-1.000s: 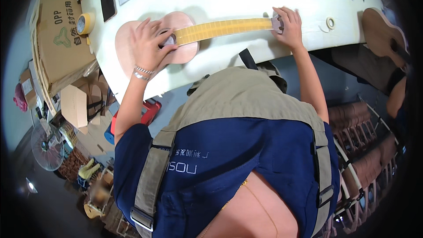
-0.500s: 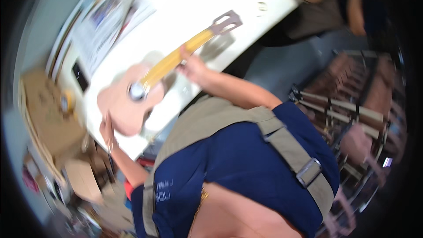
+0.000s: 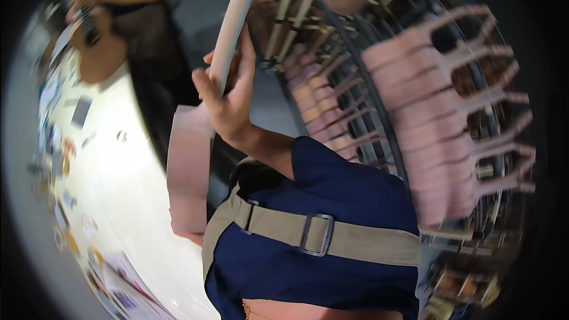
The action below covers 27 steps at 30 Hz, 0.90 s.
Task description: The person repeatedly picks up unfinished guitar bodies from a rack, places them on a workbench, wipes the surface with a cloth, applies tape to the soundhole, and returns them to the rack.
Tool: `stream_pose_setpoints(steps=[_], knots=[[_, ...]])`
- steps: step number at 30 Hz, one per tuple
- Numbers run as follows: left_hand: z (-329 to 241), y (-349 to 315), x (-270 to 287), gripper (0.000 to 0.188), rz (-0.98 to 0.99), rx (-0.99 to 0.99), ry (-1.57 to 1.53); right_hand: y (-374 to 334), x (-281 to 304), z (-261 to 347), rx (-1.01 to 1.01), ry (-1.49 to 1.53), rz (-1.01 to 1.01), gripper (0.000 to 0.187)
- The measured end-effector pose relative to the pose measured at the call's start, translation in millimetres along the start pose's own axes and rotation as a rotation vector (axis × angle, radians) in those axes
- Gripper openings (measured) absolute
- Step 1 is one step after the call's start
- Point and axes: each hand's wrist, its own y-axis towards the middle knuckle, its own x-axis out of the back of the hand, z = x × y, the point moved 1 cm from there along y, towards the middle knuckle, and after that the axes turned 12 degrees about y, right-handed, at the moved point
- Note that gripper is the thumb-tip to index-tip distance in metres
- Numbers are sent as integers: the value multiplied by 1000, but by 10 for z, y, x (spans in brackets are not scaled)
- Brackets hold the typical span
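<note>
A pinkish, unfinished ukulele (image 3: 188, 172) is held upright and seen edge-on, its side facing me. My right hand (image 3: 231, 98) grips its neck (image 3: 228, 32), with the thumb on one side and the fingers curled around the other. The top end of the neck runs out toward the upper edge of the view. Only a sliver of my left hand (image 3: 192, 237) shows at the lower end of the body. Its fingers are hidden behind the ukulele. The front of the instrument, with its sound hole, is turned out of sight.
On my right, a rack (image 3: 385, 124) carries several pinkish ukulele bodies with necks (image 3: 438, 136). To the left runs a white table (image 3: 124, 172) with papers (image 3: 124, 287) and small items along its far edge. A co-worker (image 3: 139, 12) at the upper left holds a brown ukulele (image 3: 101, 53).
The ukulele has come up off the white table and been turned from face-up to edge-on. My view has swung right toward the rack. My right hand stays on the neck.
</note>
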Motion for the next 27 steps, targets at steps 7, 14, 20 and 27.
stream_pose_setpoints(steps=[7,14,20,27], knots=[[-211,753,-1230,97,271,-176,-48,1474,1496,658,594,-436,-162,76],[61,911,-1973,87,396,-49,-73,2935,2695,1673,739,-671,-299,65],[337,966,-2380,81,437,156,-141,3473,3666,1963,818,-995,-318,61],[-17,967,-2664,75,463,215,-168,3481,4199,2198,874,-1544,-366,71]])
